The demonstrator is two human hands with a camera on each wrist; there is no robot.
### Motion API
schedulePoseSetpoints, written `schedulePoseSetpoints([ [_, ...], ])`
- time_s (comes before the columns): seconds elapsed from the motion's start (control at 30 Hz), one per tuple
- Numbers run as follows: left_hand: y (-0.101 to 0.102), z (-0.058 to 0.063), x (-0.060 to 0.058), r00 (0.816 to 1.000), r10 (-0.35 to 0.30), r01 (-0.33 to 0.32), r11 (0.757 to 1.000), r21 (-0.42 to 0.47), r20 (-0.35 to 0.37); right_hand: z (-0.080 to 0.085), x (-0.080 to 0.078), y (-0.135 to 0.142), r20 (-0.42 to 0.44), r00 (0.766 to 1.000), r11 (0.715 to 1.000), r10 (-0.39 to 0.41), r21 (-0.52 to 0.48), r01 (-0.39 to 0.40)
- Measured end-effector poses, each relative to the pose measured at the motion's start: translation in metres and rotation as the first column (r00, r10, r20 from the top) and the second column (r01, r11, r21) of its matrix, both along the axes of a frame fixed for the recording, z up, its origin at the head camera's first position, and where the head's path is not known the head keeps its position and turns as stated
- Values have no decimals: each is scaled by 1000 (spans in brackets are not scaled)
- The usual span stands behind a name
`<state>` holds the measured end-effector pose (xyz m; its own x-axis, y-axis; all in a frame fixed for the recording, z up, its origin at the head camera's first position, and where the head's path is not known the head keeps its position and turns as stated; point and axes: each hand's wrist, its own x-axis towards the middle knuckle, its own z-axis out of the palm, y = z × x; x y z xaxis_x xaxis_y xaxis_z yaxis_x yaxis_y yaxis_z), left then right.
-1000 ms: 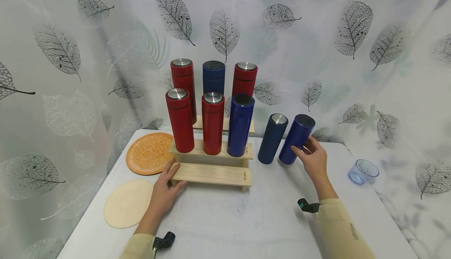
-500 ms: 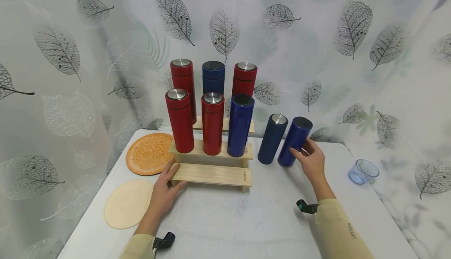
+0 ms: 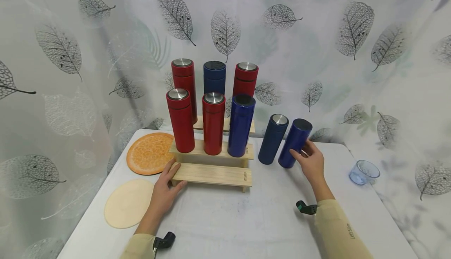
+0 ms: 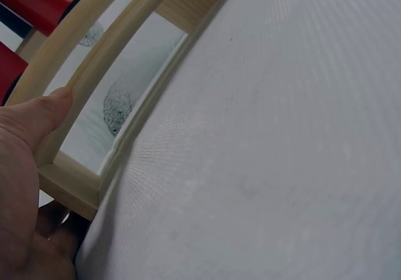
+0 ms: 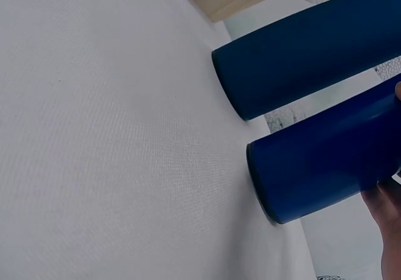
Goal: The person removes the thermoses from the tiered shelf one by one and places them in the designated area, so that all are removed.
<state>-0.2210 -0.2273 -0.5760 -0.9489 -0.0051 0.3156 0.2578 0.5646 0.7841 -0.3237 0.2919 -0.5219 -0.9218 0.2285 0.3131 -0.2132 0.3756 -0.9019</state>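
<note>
My right hand [image 3: 311,161] grips a glossy blue thermos [image 3: 295,143] with a dark lid, fingers and thumb around its side. In the right wrist view the base of this blue thermos [image 5: 313,167] is at the white cloth. Just left of it stands a dark navy thermos [image 3: 273,139] with a steel-topped lid. On the left, my left hand [image 3: 167,186] holds the left end of a stepped wooden stand [image 3: 213,174], at its lowest step. The left wrist view shows the thumb [image 4: 50,108] against the wood and fingers partly hidden behind the end.
Two red thermoses, one being a red thermos [image 3: 180,122], and a blue thermos [image 3: 241,125] stand on the middle step. Several more fill the top step behind. A pizza-patterned disc [image 3: 149,153], a cream disc [image 3: 127,204] and a clear blue glass [image 3: 364,172] lie around.
My right hand has lowered the glossy blue thermos slightly toward me onto the cloth beside the navy one. The left hand has stayed on the stand.
</note>
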Motion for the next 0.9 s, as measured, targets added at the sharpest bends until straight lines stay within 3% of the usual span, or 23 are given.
schedulePoseSetpoints([
  [0.57, 1, -1, 0, 1000, -4, 4, 1000, 5, 2, -6, 1, 4, 12, 1000, 999, 6, 44, -6],
  [0.9, 1, 1, 1, 1000, -1, 1, 1000, -1, -4, -2, 3, 3, 22, 999, 999, 27, 35, -28],
])
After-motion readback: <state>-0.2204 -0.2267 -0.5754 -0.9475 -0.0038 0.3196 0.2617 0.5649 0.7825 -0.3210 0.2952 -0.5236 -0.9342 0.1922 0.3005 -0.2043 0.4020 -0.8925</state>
